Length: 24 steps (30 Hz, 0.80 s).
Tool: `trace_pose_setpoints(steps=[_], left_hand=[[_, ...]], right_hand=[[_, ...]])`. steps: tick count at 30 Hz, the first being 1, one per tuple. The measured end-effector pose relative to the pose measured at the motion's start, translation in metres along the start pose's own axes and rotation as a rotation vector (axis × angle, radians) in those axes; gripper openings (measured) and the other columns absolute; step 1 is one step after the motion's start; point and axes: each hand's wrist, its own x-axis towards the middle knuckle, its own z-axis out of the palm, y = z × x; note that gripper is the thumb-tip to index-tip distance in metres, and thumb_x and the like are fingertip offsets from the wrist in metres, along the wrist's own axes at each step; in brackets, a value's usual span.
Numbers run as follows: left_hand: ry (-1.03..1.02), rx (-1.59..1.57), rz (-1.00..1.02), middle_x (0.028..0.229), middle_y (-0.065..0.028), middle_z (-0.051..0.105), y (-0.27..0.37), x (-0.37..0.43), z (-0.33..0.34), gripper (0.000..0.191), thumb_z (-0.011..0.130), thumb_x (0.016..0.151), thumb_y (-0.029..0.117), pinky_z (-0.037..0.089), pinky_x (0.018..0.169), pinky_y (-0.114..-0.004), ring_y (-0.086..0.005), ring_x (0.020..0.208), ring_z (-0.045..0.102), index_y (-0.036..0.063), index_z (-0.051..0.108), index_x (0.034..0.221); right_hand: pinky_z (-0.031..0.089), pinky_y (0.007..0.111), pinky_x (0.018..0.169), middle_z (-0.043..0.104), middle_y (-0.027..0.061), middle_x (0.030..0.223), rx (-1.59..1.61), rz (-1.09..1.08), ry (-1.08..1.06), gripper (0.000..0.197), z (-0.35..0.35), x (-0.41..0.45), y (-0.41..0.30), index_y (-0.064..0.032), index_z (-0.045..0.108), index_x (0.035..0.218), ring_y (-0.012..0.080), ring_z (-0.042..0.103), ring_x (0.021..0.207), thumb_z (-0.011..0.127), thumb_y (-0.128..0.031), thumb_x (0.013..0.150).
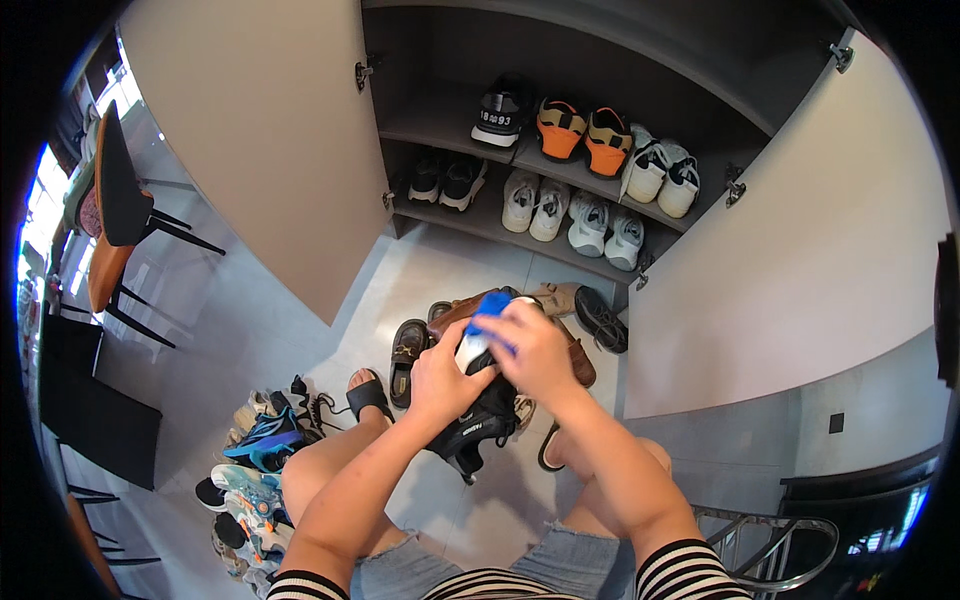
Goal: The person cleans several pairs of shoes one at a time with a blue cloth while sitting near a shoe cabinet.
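My left hand (446,379) grips a black sneaker (480,420) with a white sole (471,349), held sole-end away from me above the floor. In my right hand (532,352) is a blue object (491,309), pressed against the white sole near the tips of my left fingers. Motion blurs it, so I cannot tell whether it is a brush or a cloth. Part of the sneaker is hidden behind both hands. Under and beyond it lie dark brown loafers (409,352), a brown leather shoe (577,356), a beige shoe (559,298) and a black lace-up shoe (602,319).
Ahead stands a shoe cabinet with its left door (277,150) and right door (780,225) swung open. Several sneakers, including an orange pair (585,139), rest on its shelves. More sneakers (251,495) are heaped at my left. A metal rack (765,544) stands at lower right, a chair (124,202) at left.
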Motion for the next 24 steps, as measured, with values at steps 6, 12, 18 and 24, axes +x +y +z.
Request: trace_pose_setpoints(steps=[6, 12, 18, 24], left_hand=[[-0.053, -0.003, -0.051, 0.141, -0.0271, 0.095, 0.006, 0.002, 0.011, 0.088, 0.111, 0.096, 0.036, 0.073, 0.114, -0.061, -0.0524, 0.130, 0.092, 0.0099, 0.075, 0.172], [0.012, -0.022, 0.042, 0.143, -0.0262, 0.094, 0.007, 0.006, 0.009, 0.090, 0.113, 0.094, 0.037, 0.072, 0.117, -0.058, -0.0494, 0.133, 0.092, 0.0085, 0.077, 0.171], [0.017, -0.105, 0.003, 0.142, -0.0245, 0.094, -0.016, 0.008, 0.010, 0.085, 0.110, 0.095, 0.027, 0.071, 0.116, -0.054, -0.0445, 0.133, 0.092, 0.0074, 0.076, 0.170], [-0.008, -0.428, 0.066, 0.142, -0.0157, 0.092, -0.020, 0.007, 0.023, 0.075, 0.108, 0.099, 0.014, 0.069, 0.118, -0.043, -0.0252, 0.129, 0.088, -0.0026, 0.077, 0.164]], right_hand=[[0.071, 0.050, 0.095, 0.080, 0.0149, 0.118, 0.005, 0.012, 0.129, 0.035, 0.019, -0.017, 0.010, -0.0079, 0.096, 0.141, 0.0398, 0.084, 0.105, 0.096, -0.005, 0.106], [0.070, 0.050, 0.095, 0.082, 0.0162, 0.117, -0.029, 0.045, 0.141, 0.029, -0.013, -0.002, 0.037, -0.0078, 0.098, 0.138, 0.0389, 0.086, 0.107, 0.096, -0.010, 0.109], [0.071, 0.049, 0.094, 0.081, 0.0127, 0.118, 0.148, -0.053, 0.037, 0.037, 0.026, -0.029, 0.007, -0.0116, 0.098, 0.137, 0.0370, 0.085, 0.107, 0.101, -0.006, 0.101], [0.068, 0.045, 0.093, 0.081, 0.0149, 0.112, 0.155, 0.142, 0.246, 0.039, -0.021, 0.000, 0.054, -0.0103, 0.100, 0.143, 0.0343, 0.082, 0.101, 0.099, -0.002, 0.104]])
